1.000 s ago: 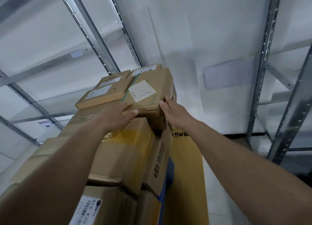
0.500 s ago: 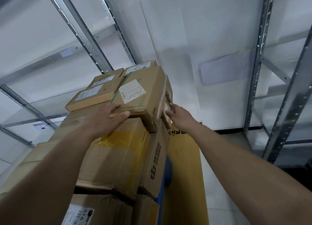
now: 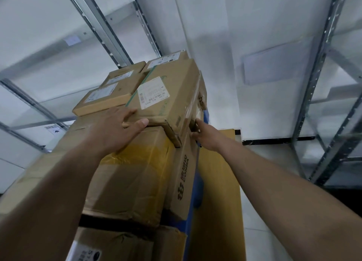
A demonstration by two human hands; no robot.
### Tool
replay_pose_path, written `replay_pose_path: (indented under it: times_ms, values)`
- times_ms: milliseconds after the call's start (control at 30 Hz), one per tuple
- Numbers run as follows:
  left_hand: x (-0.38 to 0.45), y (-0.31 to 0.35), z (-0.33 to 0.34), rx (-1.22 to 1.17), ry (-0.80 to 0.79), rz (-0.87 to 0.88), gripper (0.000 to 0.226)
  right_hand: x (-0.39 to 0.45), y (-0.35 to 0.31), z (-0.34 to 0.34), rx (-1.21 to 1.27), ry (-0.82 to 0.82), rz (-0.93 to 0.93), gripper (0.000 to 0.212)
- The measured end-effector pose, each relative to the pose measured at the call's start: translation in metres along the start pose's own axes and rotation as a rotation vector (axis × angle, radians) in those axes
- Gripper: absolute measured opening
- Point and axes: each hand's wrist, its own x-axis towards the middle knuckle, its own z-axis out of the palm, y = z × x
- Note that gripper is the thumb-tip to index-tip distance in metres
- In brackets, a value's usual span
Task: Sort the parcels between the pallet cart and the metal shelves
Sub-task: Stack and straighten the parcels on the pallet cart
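Cardboard everywhere: four small parcels lay on top of the stack, each with one white label, print too small to read. My left hand (image 3: 119, 127) gripped the near edge of the nearest parcel (image 3: 166, 96), thumb beneath. My right hand (image 3: 203, 135) held its right side, fingers hidden. A box (image 3: 182, 174) below bore dark lettering, unreadable. Two metal shelves (image 3: 321, 96) flanked the stack.

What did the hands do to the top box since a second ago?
The right hand slid from the labelled box's front corner round to its right side. That box turned slightly, its corner now jutting past the stack. The left hand kept its grip on the near edge. The flat boxes behind stayed put.
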Motion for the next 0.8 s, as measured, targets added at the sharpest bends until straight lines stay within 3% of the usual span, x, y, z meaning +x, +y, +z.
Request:
replay_pose_path:
  times_ms: [333,600,800]
  values:
    - [0.011,0.003,0.001,-0.036,-0.031,-0.026,0.086,0.007,0.0,-0.003,-0.063,-0.034,0.015,0.037]
    - [0.01,0.001,0.002,-0.011,-0.028,-0.021,0.08,0.005,-0.004,0.011,-0.098,-0.063,-0.024,0.041]
    - [0.017,-0.001,-0.001,-0.072,0.034,-0.006,0.079,0.012,0.003,-0.015,-0.177,-0.012,0.009,0.04]
